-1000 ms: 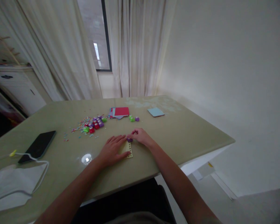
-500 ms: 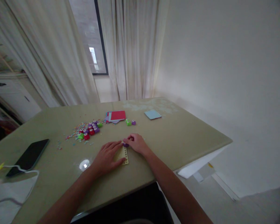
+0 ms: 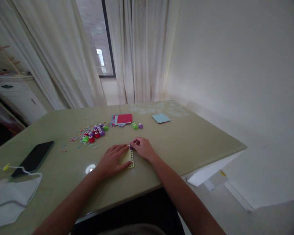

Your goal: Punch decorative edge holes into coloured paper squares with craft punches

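Note:
My left hand (image 3: 114, 160) lies flat with fingers stretched over a pale yellow paper card (image 3: 130, 161), pressing it to the table. A row of small punched holes runs along the card's right edge. At the card's far right corner, my right hand (image 3: 143, 148) is closed around a small purple craft punch (image 3: 131, 147), mostly covered by the fingers. Left of the hands sits a cluster of red, purple and green punches (image 3: 96, 134) amid scattered paper bits (image 3: 82, 132). Beyond the hands stand green punches (image 3: 135, 126) and another purple punch (image 3: 140, 126).
Coloured paper sheets (image 3: 124, 118) lie stacked near the far side. A light blue card (image 3: 161, 118) with a punched-looking border rests farther right. A dark phone (image 3: 34, 158), a white face mask (image 3: 12, 199) and a round white object (image 3: 90, 168) are at the left.
The camera view has shifted slightly. Both hands stay at the yellow card, and the purple punch is still at its far right corner, a little more hidden by the right fingers.

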Tool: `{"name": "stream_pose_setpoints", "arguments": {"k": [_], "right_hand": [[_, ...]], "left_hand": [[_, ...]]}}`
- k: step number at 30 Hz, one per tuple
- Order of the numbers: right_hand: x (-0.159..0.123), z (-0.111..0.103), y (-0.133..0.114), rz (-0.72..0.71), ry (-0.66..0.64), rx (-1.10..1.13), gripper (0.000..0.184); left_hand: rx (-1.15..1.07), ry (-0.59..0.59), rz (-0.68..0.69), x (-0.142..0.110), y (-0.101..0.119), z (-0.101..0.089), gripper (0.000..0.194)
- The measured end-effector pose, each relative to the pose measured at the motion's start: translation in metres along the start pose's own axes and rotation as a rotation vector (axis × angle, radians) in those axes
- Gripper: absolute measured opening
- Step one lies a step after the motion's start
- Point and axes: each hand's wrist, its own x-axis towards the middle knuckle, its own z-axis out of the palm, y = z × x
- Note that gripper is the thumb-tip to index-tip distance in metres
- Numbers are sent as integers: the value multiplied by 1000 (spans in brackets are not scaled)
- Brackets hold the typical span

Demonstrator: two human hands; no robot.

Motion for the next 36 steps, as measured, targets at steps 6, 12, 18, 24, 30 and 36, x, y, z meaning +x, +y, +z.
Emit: {"name": "stream_pose_setpoints", "arguments": {"k": [6,12,18,24,30,36], "right_hand": [[1,4,0,2,48,-31,16],[-1,4,0,-16,42,-43,16],[-1,5,0,-11,60,-52,15],[-1,4,1,-9,55,-68,16],[-2,4,0,-16,48,-66,16],[-1,4,1,-23,53,-54,15]], "left_hand": [[-9,-24,2,1,-2,-2,75],[-18,-39,-7,1,-3,-3,79],[-30,-61,16,1,-3,-7,78],[-40,-50,35,2,-1,-9,71],[-43,-31,39,2,-1,-7,70],[-52,-27,36,2,0,-8,69]]}}
